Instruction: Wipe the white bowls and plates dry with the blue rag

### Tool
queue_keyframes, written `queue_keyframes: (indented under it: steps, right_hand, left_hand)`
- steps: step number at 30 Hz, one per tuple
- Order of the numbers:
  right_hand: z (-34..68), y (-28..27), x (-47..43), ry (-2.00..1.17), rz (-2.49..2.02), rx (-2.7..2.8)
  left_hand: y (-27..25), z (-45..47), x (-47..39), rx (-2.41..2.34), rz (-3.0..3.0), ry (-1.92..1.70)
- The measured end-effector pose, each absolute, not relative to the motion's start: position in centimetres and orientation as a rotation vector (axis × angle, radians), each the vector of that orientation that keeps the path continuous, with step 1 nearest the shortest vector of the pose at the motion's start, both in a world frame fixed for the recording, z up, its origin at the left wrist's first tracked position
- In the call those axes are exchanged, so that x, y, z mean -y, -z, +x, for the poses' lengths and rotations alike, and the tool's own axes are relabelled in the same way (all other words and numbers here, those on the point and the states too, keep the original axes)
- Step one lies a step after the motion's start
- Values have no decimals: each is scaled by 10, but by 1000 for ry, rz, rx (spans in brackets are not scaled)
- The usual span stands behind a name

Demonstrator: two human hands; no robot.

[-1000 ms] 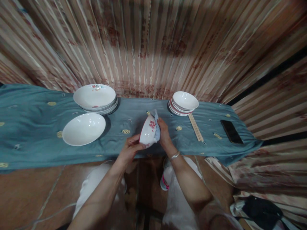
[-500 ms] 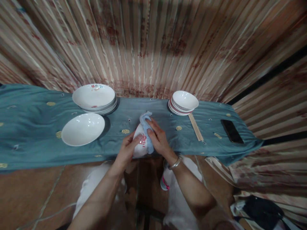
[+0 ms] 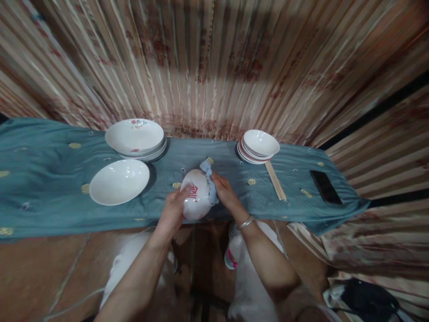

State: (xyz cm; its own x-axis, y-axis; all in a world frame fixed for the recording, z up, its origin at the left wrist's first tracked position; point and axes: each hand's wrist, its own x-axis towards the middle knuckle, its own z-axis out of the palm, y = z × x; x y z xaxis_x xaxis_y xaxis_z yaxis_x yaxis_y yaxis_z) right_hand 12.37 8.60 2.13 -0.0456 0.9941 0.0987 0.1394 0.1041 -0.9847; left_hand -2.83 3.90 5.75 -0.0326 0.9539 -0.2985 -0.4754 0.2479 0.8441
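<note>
A white bowl (image 3: pixel 197 203) with red characters on its outside is held tilted above the front of the table, its outer face toward me. My left hand (image 3: pixel 174 206) grips it from the left, the thumb lying along the outside. On the other side, my right hand (image 3: pixel 225 190) is closed on a light blue cloth (image 3: pixel 212 190), which is pressed against the bowl's right rim. The fingers inside or behind the bowl are hidden. A silver bangle sits on my right wrist.
Stacked plates (image 3: pixel 136 138) stand at the back left, with a large white bowl (image 3: pixel 119 182) before them. Toward the right are stacked small bowls (image 3: pixel 260 143), chopsticks (image 3: pixel 275 181) and a black phone (image 3: pixel 325 187). A pleated curtain (image 3: pixel 201 67) hangs behind the blue-green tablecloth (image 3: pixel 50 192).
My right hand and the cloth have shifted from across the bowl's outer face to its right rim. More of the bowl and its red characters now shows. The view has shifted slightly.
</note>
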Motion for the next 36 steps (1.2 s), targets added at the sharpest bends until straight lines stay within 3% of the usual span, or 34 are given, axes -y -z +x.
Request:
queue_keyframes:
  steps: [12, 27, 32, 36]
  right_hand:
    - [120, -4, -79, -1095, -1286, 1128]
    - [99, -5, -33, -321, -1403, 1842]
    - [94, -5, -33, 54, -1269, 2112]
    - [92, -12, -35, 179, -1219, 2219]
  left_hand:
    - [-49, -33, -62, -967, 219, -1376]
    - [-52, -26, -87, -759, -68, -1437]
    - [-60, -23, -83, -739, -93, -1395]
    - [-59, -16, -76, -810, 9, -1397]
